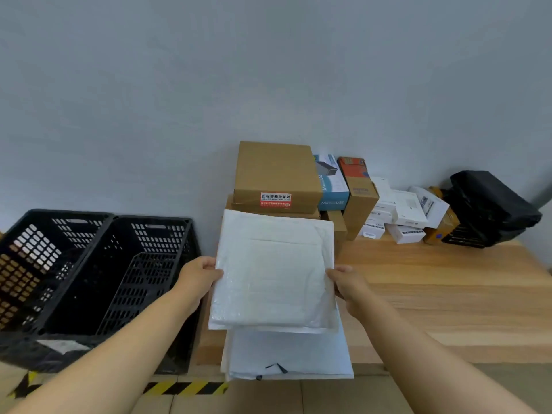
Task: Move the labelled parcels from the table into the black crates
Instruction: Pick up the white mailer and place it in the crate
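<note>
Two hands held one white padded mailer [273, 273] above the near edge of the worktop [448, 294].

The left hand [198, 277] pinched the mailer's 9 o'clock edge, its grip clenched on it with the thumb on top; the right hand [348, 282] did the same at the 3 o'clock edge. The mailer was tilted toward the camera, with no label showing on the face in view. Under it, toward 6 o'clock, a second white mailer [288, 354] lay flat and overhung the worktop's front edge. At 12 o'clock from the held mailer sat a brown carton [276, 174] with a red and white sticker, stacked on another carton, and small boxes [400, 213] trailed off toward 2 o'clock beside a black bag [490, 204]. Two black crates [98, 276] stood side by side at 9 o'clock, just beside the worktop.
</note>
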Demonstrator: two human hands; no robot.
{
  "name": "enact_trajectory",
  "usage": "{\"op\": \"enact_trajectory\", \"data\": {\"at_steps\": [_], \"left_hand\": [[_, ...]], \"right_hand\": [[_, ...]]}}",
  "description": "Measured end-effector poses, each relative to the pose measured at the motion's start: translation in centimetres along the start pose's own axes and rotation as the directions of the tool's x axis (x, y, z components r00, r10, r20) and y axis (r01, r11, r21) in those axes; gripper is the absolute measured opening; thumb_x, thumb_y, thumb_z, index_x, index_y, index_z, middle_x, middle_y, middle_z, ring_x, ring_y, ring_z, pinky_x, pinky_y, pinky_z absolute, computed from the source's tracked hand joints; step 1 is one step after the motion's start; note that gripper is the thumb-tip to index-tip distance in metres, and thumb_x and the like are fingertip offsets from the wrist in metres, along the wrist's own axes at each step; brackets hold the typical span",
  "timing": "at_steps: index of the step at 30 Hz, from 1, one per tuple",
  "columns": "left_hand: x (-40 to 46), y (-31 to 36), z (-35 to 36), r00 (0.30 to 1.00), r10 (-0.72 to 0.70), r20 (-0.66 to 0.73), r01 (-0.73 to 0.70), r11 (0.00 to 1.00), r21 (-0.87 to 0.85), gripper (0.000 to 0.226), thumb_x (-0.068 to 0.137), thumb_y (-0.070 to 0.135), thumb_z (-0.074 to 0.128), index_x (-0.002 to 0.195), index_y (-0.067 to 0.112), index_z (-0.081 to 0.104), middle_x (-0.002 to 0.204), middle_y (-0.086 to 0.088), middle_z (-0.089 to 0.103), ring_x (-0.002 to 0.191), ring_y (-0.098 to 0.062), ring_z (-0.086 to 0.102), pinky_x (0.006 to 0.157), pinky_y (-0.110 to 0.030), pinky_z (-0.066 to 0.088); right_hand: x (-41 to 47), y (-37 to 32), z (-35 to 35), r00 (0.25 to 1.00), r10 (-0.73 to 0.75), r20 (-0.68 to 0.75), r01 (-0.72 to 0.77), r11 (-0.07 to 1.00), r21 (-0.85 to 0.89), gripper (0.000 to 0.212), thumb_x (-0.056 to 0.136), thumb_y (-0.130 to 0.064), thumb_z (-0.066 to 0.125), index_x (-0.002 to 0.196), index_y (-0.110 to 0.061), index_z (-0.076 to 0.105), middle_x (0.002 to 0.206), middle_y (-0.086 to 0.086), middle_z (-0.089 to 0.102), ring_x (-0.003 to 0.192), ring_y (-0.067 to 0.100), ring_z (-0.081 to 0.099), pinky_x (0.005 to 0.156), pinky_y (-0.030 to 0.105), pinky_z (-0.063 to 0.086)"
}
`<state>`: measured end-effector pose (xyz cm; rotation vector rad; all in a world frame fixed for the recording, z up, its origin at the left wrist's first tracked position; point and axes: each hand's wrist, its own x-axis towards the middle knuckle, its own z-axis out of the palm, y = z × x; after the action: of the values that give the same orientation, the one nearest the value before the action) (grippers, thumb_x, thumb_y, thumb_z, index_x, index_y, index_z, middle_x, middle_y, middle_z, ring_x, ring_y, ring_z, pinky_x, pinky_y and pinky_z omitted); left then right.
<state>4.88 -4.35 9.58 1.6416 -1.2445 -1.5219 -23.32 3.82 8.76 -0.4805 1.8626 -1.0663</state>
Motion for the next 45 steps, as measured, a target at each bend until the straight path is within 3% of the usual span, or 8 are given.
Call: {"op": "enact_trajectory", "data": {"at_steps": [4,9,15,29,34,37,42,45], "left_hand": [[-1.1,4.1,-2.7,0.989,0.146,0.002,-0.146,0.989,-0.024,0.019,0.087,-0.002,0.059,0.101,0.009,0.066,0.092,-0.006,0.067,0.083,-0.019,0.062,0.071,-0.026,0.048],[-2.1,9.0,-5.5,0.949,0.308,-0.063,-0.307,0.951,0.015,0.018,0.086,0.006,0.063,0.101,0.011,0.071,0.089,-0.001,0.07,0.078,-0.013,0.063,0.071,-0.023,0.046],[-3.6,14.4,-7.9,0.921,0.383,-0.074,-0.383,0.924,0.014,0.011,0.089,0.009,0.06,0.083,0.007,0.068,0.052,-0.003,0.06,0.036,-0.007,0.05,0.038,-0.016,0.032],[-5.2,19.8,-11.7,0.939,0.332,0.089,-0.3,0.917,-0.263,0.032,0.095,0.029,0.05,0.103,-0.001,0.057,0.096,-0.021,0.071,0.091,-0.029,0.07,0.076,-0.034,0.056],[-5.5,20.4,-11.4,0.938,0.335,0.091,-0.303,0.919,-0.253,0.022,0.091,0.007,0.055,0.113,0.001,0.059,0.101,-0.018,0.067,0.083,-0.025,0.066,0.064,-0.028,0.057],[-5.5,20.5,-10.6,0.941,0.334,0.059,-0.312,0.92,-0.238,0.04,0.087,-0.003,0.055,0.125,0.007,0.049,0.103,-0.013,0.064,0.084,-0.023,0.063,0.068,-0.029,0.052],[-5.8,20.3,-9.2,0.922,0.387,0.019,-0.368,0.889,-0.272,0.062,0.081,-0.018,0.052,0.135,0.012,0.042,0.111,-0.014,0.062,0.092,-0.025,0.062,0.071,-0.03,0.051],[-6.1,20.3,-8.6,0.911,0.412,-0.009,-0.4,0.881,-0.253,0.068,0.077,-0.023,0.051,0.134,0.013,0.044,0.11,-0.012,0.064,0.097,-0.027,0.064,0.074,-0.034,0.053]], "right_hand": [[-2.4,-5.0,0.0,0.988,-0.152,0.0,0.152,0.987,-0.062,0.01,0.09,-0.009,0.059,0.08,-0.007,0.061,0.091,0.015,0.065,0.082,0.026,0.06,0.084,0.041,0.053],[-5.9,-10.7,0.1,0.948,-0.318,-0.008,0.314,0.939,-0.141,0.008,0.087,-0.009,0.064,0.08,-0.008,0.062,0.086,0.009,0.066,0.075,0.022,0.061,0.064,0.03,0.05],[-9.0,-15.8,0.1,0.872,-0.488,-0.039,0.48,0.868,-0.131,0.01,0.085,-0.009,0.066,0.077,-0.008,0.061,0.072,0.004,0.061,0.061,0.017,0.055,0.06,0.029,0.047],[-11.7,-20.9,0.8,0.872,-0.49,0.012,0.458,0.823,0.336,0.021,0.093,0.006,0.04,0.101,0.001,0.058,0.1,0.021,0.069,0.089,0.028,0.071,0.077,0.032,0.059],[-10.8,-21.2,0.1,0.902,-0.432,0.017,0.398,0.846,0.355,0.021,0.093,-0.008,0.054,0.111,0.001,0.059,0.102,0.02,0.068,0.091,0.031,0.067,0.082,0.04,0.054],[-10.3,-21.1,-0.2,0.888,-0.459,0.015,0.443,0.866,0.23,0.029,0.089,-0.003,0.059,0.117,-0.005,0.056,0.109,0.012,0.062,0.089,0.025,0.063,0.072,0.034,0.054],[-9.0,-21.3,-0.7,0.89,-0.456,-0.009,0.439,0.851,0.289,0.048,0.084,0.004,0.064,0.128,-0.008,0.048,0.115,0.006,0.058,0.104,0.027,0.06,0.094,0.043,0.051],[-8.9,-21.2,-1.0,0.884,-0.468,0.009,0.44,0.837,0.326,0.044,0.084,0.006,0.063,0.124,-0.008,0.051,0.107,0.01,0.064,0.098,0.028,0.064,0.087,0.04,0.054]]}}
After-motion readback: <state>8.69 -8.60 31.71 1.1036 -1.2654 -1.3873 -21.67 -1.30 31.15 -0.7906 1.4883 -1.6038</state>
